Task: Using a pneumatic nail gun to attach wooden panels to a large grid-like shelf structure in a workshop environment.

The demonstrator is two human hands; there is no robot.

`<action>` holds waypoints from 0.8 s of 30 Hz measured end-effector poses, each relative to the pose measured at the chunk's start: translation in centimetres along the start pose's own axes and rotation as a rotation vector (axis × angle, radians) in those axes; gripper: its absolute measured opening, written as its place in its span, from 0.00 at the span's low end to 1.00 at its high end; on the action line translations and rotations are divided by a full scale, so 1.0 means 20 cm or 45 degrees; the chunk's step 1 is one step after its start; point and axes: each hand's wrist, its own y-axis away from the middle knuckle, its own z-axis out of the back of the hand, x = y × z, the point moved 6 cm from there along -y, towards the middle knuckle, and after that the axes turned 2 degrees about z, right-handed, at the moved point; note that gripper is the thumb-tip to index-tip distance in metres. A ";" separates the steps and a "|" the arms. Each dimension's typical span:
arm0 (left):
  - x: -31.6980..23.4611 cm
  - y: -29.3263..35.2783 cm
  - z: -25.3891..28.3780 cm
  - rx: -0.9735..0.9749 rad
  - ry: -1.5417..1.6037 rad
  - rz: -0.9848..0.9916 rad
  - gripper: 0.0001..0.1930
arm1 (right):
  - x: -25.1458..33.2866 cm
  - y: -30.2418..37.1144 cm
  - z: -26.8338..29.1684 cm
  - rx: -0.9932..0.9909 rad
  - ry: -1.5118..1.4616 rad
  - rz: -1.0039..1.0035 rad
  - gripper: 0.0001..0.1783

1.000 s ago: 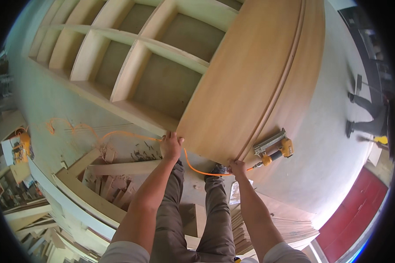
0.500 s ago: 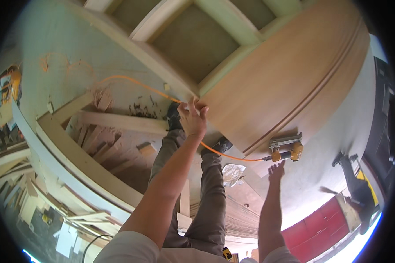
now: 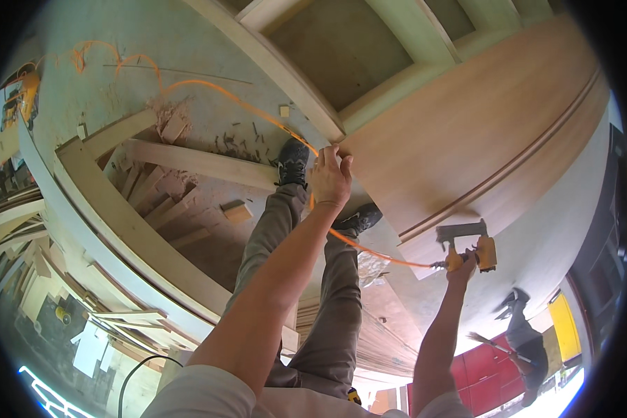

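Observation:
My right hand is wrapped round the handle of a yellow and black nail gun. The nail gun is over the panel's grooved strip, and an orange air hose runs from it. At the near left corner of a large brown wood panel is my left hand, thumb apart and fingers reaching over the edge. That panel lies against a pale wooden frame with square openings. Beside my left hand, the hose passes down by my shoe.
Offcuts and shavings lie in a long wooden frame on the left. A wood block and crumpled plastic are near my feet. Far right, another person holds a broom by red cabinets.
My right hand has reached the nail gun, gripped it and tilted it up off the surface. The left hand stays at the panel corner, its fingers closer together. The other person has shifted.

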 end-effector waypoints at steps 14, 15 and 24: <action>0.02 0.04 0.01 0.015 0.088 0.396 0.27 | 0.08 1.19 -1.05 0.778 0.230 -0.013 0.06; 0.04 0.04 0.01 0.013 0.092 0.406 0.27 | 0.08 1.26 -1.14 0.858 0.234 0.016 0.07; 0.16 0.00 -0.07 0.551 0.021 0.356 0.20 | -0.04 1.51 -1.50 1.084 0.636 0.154 0.08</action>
